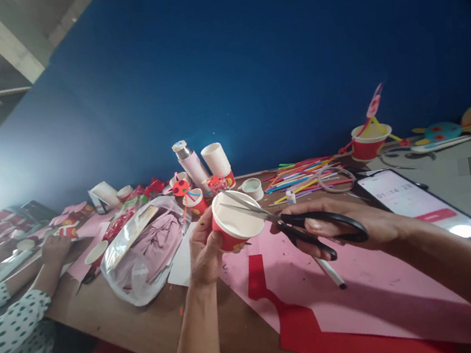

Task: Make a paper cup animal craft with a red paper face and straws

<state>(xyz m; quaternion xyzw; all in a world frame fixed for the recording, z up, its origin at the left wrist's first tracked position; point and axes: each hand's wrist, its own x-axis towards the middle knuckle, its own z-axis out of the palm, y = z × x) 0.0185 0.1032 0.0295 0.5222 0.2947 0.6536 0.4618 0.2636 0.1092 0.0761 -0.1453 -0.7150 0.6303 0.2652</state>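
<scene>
Red paper cup [226, 235] above pink paper sheet [367, 304], wrapped closely by left hand [204, 251]: probably light, thin-walled, easily crushed, best held low on the wall; right hand [348, 228] closed narrowly on black-handled scissors [298, 229], blades across cup mouth.

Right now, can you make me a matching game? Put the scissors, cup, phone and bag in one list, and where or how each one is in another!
Things:
1. scissors
2. cup
3. phone
4. bag

Where or how:
A. in the left hand
B. holding pink cloth
C. in the right hand
D. screen lit up

Right pairs: 1-C, 2-A, 3-D, 4-B
</scene>
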